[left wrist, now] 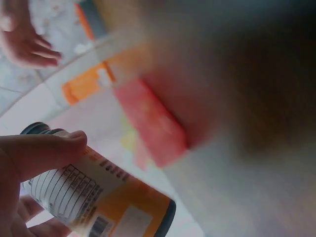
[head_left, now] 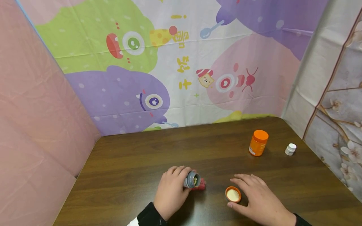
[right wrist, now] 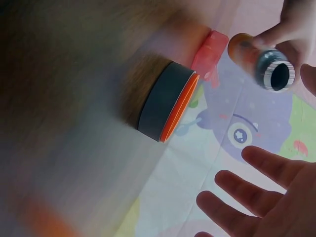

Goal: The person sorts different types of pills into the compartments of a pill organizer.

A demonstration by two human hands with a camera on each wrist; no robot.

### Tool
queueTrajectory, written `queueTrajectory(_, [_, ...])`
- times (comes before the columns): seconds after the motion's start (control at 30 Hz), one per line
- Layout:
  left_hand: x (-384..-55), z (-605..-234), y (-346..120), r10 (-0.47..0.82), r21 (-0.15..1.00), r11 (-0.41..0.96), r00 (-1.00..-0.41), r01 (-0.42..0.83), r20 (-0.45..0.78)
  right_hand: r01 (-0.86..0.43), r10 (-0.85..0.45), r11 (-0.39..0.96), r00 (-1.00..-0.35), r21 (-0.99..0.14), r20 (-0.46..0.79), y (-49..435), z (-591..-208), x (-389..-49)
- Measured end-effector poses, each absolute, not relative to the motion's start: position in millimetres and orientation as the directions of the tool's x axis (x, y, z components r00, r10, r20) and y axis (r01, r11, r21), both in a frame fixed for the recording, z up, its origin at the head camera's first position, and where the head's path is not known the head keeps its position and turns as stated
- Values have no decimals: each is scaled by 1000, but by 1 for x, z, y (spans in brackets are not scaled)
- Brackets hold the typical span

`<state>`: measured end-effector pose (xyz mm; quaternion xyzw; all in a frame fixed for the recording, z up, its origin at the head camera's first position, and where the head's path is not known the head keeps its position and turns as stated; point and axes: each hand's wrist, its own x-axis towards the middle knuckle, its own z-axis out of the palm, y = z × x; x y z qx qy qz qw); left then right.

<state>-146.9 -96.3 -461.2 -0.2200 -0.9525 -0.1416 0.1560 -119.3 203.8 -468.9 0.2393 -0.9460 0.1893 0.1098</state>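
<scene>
My left hand [head_left: 171,191] grips a small bottle [head_left: 189,180] without its cap, tilted so the mouth faces right and towards me. Yellow-green pills show inside that mouth. The left wrist view shows its white and orange printed label [left wrist: 108,197], with the thumb across the upper part. Just beyond the bottle a red, box-like object [head_left: 200,184] lies on the table, partly hidden by it. An orange-rimmed, dark-sided cap [head_left: 233,194] rests inside up, its pale lining showing. Beside it is my right hand [head_left: 258,197], fingers spread and holding nothing.
An orange jar with an orange lid [head_left: 258,143] stands at the back right of the brown wooden table [head_left: 135,160]. Farther right is a small white bottle [head_left: 290,149]. A cartoon-patterned curtain [head_left: 186,103] hangs along the table's back edge.
</scene>
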Motion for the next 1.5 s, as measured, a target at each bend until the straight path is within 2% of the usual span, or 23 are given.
queueTrajectory(0.2, [-120,-448,-92,325,433,791,-897,432,300,-494,-419,815,-863,-302,281,202,-467,-123])
queueTrajectory(0.43, [-99,-443,-87,336,556,741,-925,376,178,-494,-432,823,-865,-280,256,199,-466,-128])
queueTrajectory(0.6, [-93,-449,-83,382,674,668,-922,316,54,-490,-442,832,-869,-261,223,197,-467,-132])
queueTrajectory(0.77, [-88,-461,-79,410,748,604,-912,275,4,-493,-447,836,-867,-242,221,198,-472,-133])
queueTrajectory(0.9, [-84,-468,-77,401,767,594,-916,243,-21,-483,-442,839,-874,-251,201,197,-474,-133])
queueTrajectory(1.13, [-84,-475,-77,426,765,580,-905,280,9,-478,-438,841,-877,-253,197,196,-476,-133])
queueTrajectory(1.3, [-84,-477,-77,437,769,569,-899,291,17,-492,-455,842,-868,-220,200,195,-479,-135])
queueTrajectory(1.5, [-84,-478,-77,452,777,553,-892,300,23,-496,-480,851,-868,-172,129,194,-483,-139])
